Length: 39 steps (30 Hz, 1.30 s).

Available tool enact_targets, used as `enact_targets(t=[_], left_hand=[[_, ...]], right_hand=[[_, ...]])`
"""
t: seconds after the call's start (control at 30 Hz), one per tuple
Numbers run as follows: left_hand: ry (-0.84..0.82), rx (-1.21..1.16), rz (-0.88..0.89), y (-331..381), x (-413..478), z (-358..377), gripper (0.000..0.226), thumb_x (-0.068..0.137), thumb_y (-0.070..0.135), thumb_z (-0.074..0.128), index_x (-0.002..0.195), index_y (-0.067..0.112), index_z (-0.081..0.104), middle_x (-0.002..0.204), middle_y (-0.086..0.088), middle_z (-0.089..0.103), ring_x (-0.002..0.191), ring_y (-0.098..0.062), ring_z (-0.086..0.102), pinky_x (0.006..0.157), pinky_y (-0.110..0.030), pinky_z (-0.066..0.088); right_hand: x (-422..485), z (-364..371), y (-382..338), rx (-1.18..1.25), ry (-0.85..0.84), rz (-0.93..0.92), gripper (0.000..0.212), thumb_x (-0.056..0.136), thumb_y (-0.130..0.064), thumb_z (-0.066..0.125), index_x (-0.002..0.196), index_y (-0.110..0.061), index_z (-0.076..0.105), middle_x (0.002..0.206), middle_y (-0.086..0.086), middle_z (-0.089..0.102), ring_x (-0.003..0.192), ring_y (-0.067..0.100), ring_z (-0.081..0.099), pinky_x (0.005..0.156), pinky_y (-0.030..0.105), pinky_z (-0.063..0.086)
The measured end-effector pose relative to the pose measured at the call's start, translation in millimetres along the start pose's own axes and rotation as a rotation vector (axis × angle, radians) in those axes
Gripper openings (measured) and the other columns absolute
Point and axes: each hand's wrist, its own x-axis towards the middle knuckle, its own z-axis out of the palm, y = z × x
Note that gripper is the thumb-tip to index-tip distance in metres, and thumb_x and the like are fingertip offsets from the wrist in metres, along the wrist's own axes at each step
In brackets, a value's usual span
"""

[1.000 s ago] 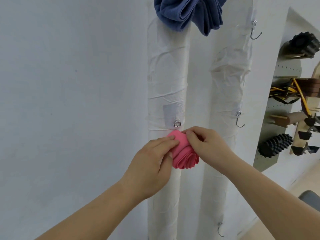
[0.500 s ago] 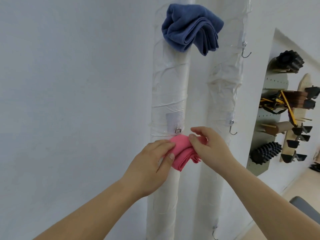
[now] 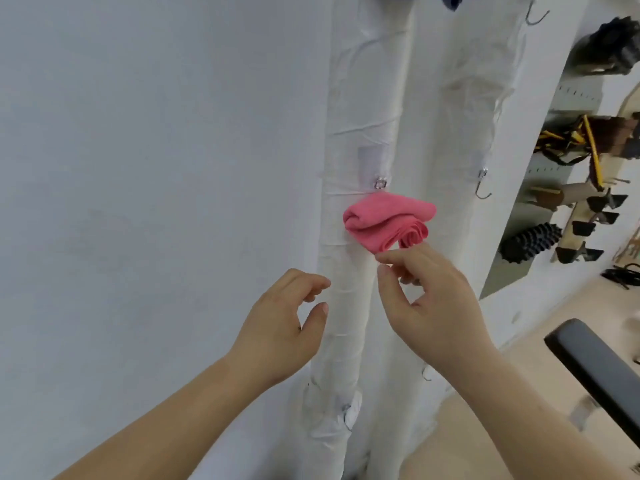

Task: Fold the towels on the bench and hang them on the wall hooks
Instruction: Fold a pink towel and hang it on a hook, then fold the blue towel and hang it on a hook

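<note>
A folded pink towel (image 3: pixel 386 221) hangs on the wall hook (image 3: pixel 380 183) of the left white wrapped pipe (image 3: pixel 349 306), bunched into a roll. My right hand (image 3: pixel 426 299) is just below it, fingers loosely curled and apart from the cloth, holding nothing. My left hand (image 3: pixel 287 323) is lower and to the left, fingers apart and empty. A sliver of the blue towel (image 3: pixel 453 0) shows at the top edge. The dark padded bench (image 3: pixel 595 362) reaches in at the lower right.
An empty hook (image 3: pixel 482 188) hangs on the right wrapped pipe, another hook (image 3: pixel 535 15) higher up, and a small hook (image 3: pixel 347 408) low on the left pipe. A rack with black rollers (image 3: pixel 530 242) and straps stands at the right.
Both hands have let go of the pink towel and dropped below it; the towel now hangs alone on the hook. The view has tilted down, pushing the blue towel off the top.
</note>
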Motion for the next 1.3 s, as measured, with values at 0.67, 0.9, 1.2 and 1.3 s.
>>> enact_targets(t=[0.67, 0.9, 1.2, 1.3], left_hand=[[-1.07, -0.201, -0.343, 59.2, -399.2, 154.3, 0.041, 0.094, 0.03, 0.057, 0.134, 0.037, 0.055, 0.113, 0.019, 0.061, 0.091, -0.005, 0.062, 0.088, -0.022, 0.053], [-1.176, -0.262, -0.425, 185.7, -546.5, 196.8, 0.036, 0.092, 0.022, 0.066, 0.125, 0.033, 0.058, 0.109, 0.01, 0.063, 0.098, -0.005, 0.063, 0.099, -0.032, 0.054], [-1.372, -0.322, -0.462, 317.2, -648.6, 240.8, 0.044, 0.096, 0.018, 0.063, 0.137, 0.03, 0.055, 0.123, 0.011, 0.059, 0.108, -0.004, 0.06, 0.092, -0.018, 0.044], [-1.408, -0.299, -0.483, 334.8, -656.3, 263.1, 0.045, 0.096, 0.018, 0.063, 0.138, 0.029, 0.053, 0.124, 0.012, 0.059, 0.111, -0.007, 0.06, 0.098, -0.024, 0.049]], right_hand=[[-428.7, -160.3, -11.8, -0.197, -0.83, 1.07, 0.036, 0.097, -0.055, 0.053, 0.124, -0.036, 0.065, 0.103, -0.019, 0.068, 0.093, 0.004, 0.065, 0.088, 0.03, 0.056], [-608.6, -324.3, -85.0, -0.185, -0.484, 1.367, 0.024, 0.099, -0.04, 0.056, 0.122, -0.037, 0.064, 0.08, -0.018, 0.068, 0.078, 0.0, 0.065, 0.073, 0.019, 0.049], [-737.3, -441.7, -126.2, -0.147, -0.177, 1.626, 0.013, 0.096, -0.035, 0.06, 0.108, -0.042, 0.062, 0.085, -0.002, 0.073, 0.08, 0.011, 0.07, 0.077, 0.025, 0.055], [-739.3, -454.8, -101.9, -0.133, -0.136, 1.627, 0.014, 0.097, -0.033, 0.059, 0.1, -0.047, 0.059, 0.085, -0.004, 0.073, 0.081, 0.01, 0.071, 0.074, 0.021, 0.053]])
